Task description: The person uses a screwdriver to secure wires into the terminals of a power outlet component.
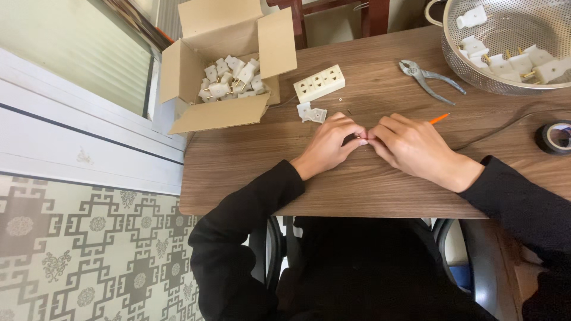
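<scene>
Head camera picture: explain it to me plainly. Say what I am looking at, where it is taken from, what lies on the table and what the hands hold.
One camera, worn on a person's head, looks down at their own bare hands over a brown wooden table. The left hand and right hand meet fingertip to fingertip, pinching something too small to identify. Around them lie an open cardboard box of white plastic plugs, a white multi-socket block, grey metal pliers, a perforated metal colander holding more plugs, and a black tape roll.
</scene>
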